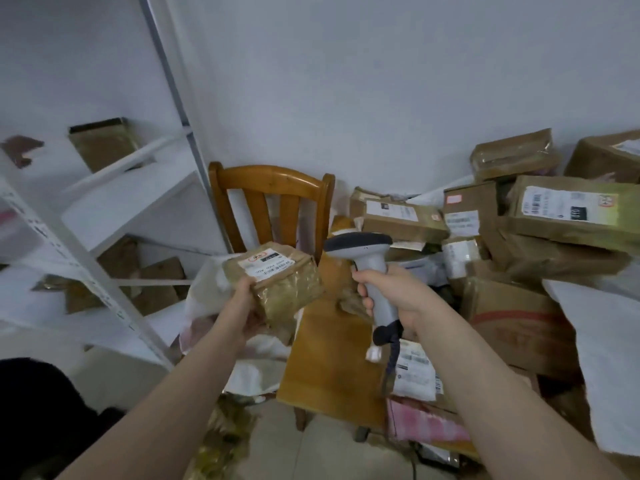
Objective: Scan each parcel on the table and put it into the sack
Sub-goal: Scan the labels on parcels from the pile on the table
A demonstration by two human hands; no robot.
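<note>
My left hand point(247, 306) grips a small brown parcel point(280, 282) wrapped in shiny tape, its white label facing up. My right hand point(391, 292) holds a grey handheld scanner point(372, 261) by its handle, head up and pointing left toward the parcel. A dark cable hangs from the scanner's base. A white sack point(214, 299) lies open behind and below the parcel, left of the chair.
A wooden chair point(325, 368) stands in the middle, below both hands. Several brown cardboard parcels point(561, 216) are heaped at the right against the wall. White metal shelving point(114, 209) with a few parcels stands at the left. More taped packages point(225, 431) lie on the floor.
</note>
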